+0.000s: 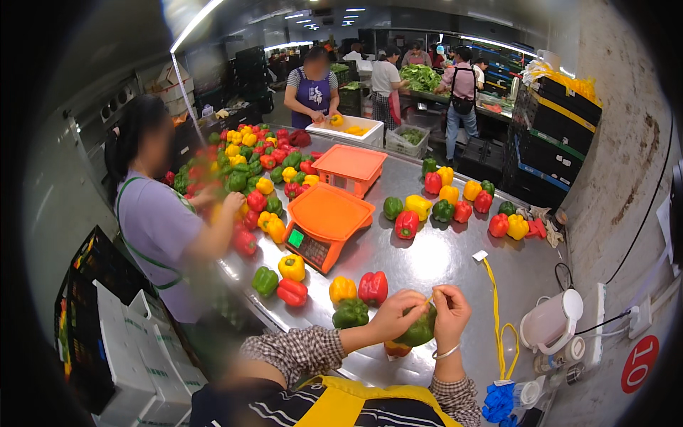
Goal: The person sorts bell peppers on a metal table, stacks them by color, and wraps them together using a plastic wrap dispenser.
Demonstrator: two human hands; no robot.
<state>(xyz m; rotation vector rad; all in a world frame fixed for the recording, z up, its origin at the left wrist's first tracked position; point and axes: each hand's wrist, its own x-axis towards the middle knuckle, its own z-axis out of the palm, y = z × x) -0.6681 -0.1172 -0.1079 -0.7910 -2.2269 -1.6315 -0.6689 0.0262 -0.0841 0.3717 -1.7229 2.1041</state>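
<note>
In front of my body, my left hand [397, 315] and my right hand [451, 315] meet above a green bell pepper [420, 330]. A thin yellow strip [429, 300] is pinched between the fingertips of both. Red and orange of another pepper [397, 349] show just under the green one, partly hidden. Left of my left hand sit a green pepper [350, 314], a yellow pepper [342, 289] and a red pepper [373, 288], close together. Farther left lies another trio: green [265, 281], yellow [292, 267] and red [292, 292].
Two orange scales [331, 211] stand mid-table. A heap of mixed peppers [237, 181] lies beside a co-worker [160, 213] at left. Grouped peppers [443, 210] line the far side. At right are yellow ties [496, 309], a kettle [549, 320], jars and blue gloves [499, 403] near the wall.
</note>
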